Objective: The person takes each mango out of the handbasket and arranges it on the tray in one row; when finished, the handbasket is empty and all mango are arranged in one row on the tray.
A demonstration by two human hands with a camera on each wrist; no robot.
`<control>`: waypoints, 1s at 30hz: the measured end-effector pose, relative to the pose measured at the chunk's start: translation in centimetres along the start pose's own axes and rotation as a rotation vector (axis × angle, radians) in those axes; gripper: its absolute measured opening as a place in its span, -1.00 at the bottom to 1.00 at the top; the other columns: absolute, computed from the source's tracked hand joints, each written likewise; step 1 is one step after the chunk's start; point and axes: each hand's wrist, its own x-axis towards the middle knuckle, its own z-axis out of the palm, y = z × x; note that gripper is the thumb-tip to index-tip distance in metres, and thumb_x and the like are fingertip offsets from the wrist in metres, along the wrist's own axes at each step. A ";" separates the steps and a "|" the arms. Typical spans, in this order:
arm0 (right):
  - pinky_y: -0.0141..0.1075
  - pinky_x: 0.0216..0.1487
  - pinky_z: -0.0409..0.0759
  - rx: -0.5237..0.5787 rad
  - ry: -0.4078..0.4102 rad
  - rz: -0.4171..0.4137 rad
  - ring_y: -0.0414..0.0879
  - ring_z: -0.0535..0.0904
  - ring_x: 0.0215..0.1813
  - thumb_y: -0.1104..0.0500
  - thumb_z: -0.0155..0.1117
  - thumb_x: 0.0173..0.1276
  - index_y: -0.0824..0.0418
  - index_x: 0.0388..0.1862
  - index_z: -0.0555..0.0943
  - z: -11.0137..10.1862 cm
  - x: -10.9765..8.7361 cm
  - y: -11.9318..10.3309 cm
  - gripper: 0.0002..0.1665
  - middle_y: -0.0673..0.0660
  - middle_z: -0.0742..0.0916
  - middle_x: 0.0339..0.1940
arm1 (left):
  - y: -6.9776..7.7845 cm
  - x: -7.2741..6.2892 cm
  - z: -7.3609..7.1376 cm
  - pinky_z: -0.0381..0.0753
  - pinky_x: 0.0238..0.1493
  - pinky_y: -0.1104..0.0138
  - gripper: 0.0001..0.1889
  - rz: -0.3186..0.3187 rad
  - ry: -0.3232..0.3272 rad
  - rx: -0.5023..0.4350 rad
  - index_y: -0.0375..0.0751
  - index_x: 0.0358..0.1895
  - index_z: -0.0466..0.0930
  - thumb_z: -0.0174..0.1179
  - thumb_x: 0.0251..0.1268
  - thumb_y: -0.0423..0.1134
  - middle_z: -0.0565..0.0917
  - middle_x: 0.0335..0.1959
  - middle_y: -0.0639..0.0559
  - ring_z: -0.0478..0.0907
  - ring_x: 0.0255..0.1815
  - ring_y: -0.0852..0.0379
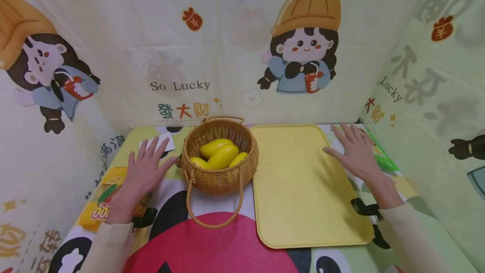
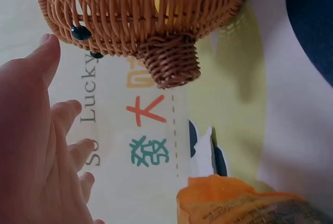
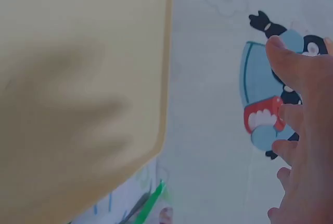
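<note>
My left hand (image 1: 142, 174) is held with fingers spread, left of a wicker basket (image 1: 219, 182) and holding nothing. Inside the basket lie several yellow mangoes (image 1: 223, 157); its looped handle hangs down at the front. In the left wrist view the thumb is near the basket's woven side (image 2: 156, 15), by a short wicker stub (image 2: 171, 62). My right hand (image 1: 356, 155), fingers also spread, hovers over the right edge of a yellow tray (image 1: 295, 188) and casts a shadow on it. Nothing is in that hand in the right wrist view.
A yellow-orange snack packet (image 1: 94, 214) lies under the left forearm. A white piece (image 1: 166, 142) lies behind the left hand. Beyond the tray, a green-edged packet (image 1: 384, 159) lies at the right. Printed cloth (image 1: 235, 54) walls in the back and sides.
</note>
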 end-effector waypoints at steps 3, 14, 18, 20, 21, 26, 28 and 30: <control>0.37 0.51 -0.33 0.022 0.003 -0.007 0.26 -0.31 0.67 -0.33 0.07 0.42 -0.04 0.66 -0.06 -0.1 0.6 -0.9 -0.01 0.23 0.00 0.67 | 0.3 0.2 -0.1 -0.36 0.41 -0.45 -0.18 0.006 0.011 -0.015 0.14 0.63 -0.21 -0.19 0.44 0.34 -0.12 0.65 -0.21 -0.35 0.63 -0.33; 0.38 0.52 -0.22 0.038 0.009 -0.046 0.22 -0.22 0.68 -0.33 0.16 0.37 -0.08 0.64 0.03 -1.4 3.1 -4.7 -0.01 0.21 0.08 0.67 | 1.7 1.5 0.3 -0.31 0.45 -0.41 -0.22 0.063 0.039 -0.110 0.13 0.63 -0.13 -0.24 0.47 0.33 -0.06 0.65 -0.17 -0.25 0.63 -0.33; 0.38 0.51 -0.20 0.042 0.001 -0.076 0.22 -0.20 0.67 -0.31 0.17 0.37 -0.08 0.64 0.04 -1.8 3.9 -6.2 -0.02 0.19 0.08 0.67 | 2.3 1.7 0.5 -0.27 0.46 -0.40 -0.24 0.069 0.055 -0.145 0.17 0.63 -0.12 -0.24 0.48 0.32 -0.02 0.64 -0.17 -0.21 0.63 -0.33; 0.39 0.51 -0.18 0.047 -0.005 -0.098 0.23 -0.18 0.67 -0.31 0.17 0.38 -0.07 0.64 0.04 -1.8 4.3 -6.9 -0.03 0.20 0.10 0.66 | 2.6 1.8 0.7 -0.25 0.46 -0.39 -0.25 0.069 0.064 -0.166 0.17 0.62 -0.10 -0.23 0.48 0.31 0.00 0.64 -0.17 -0.18 0.63 -0.33; 0.40 0.50 -0.18 0.053 -0.008 -0.110 0.24 -0.17 0.67 -0.30 0.16 0.38 -0.06 0.64 0.05 -1.8 4.5 -7.3 -0.03 0.21 0.10 0.66 | 2.8 1.8 0.8 -0.25 0.46 -0.40 -0.25 0.071 0.066 -0.177 0.16 0.62 -0.10 -0.22 0.48 0.31 0.01 0.63 -0.17 -0.18 0.63 -0.33; 0.39 0.51 -0.16 0.084 -0.022 -0.161 0.22 -0.16 0.67 -0.30 0.16 0.38 -0.05 0.63 0.06 -1.4 5.5 -9.4 -0.04 0.21 0.13 0.65 | 3.6 2.0 1.4 -0.23 0.46 -0.39 -0.27 0.075 0.054 -0.244 0.17 0.62 -0.09 -0.18 0.49 0.26 0.01 0.64 -0.14 -0.17 0.63 -0.32; 0.38 0.51 -0.16 0.092 -0.024 -0.178 0.22 -0.15 0.67 -0.30 0.17 0.38 -0.05 0.63 0.08 -1.2 6.0 -10.3 -0.04 0.20 0.13 0.65 | 3.9 2.2 1.5 -0.23 0.48 -0.37 -0.28 0.082 0.046 -0.281 0.20 0.62 -0.10 -0.17 0.50 0.25 0.01 0.64 -0.10 -0.17 0.64 -0.28; 0.37 0.52 -0.16 0.096 -0.027 -0.189 0.22 -0.14 0.67 -0.31 0.18 0.37 -0.05 0.63 0.09 -0.9 6.3 -11.2 -0.03 0.18 0.14 0.65 | 4.2 2.3 1.7 -0.20 0.50 -0.33 -0.30 0.089 0.044 -0.327 0.22 0.62 -0.09 -0.13 0.51 0.21 0.01 0.65 -0.06 -0.14 0.64 -0.23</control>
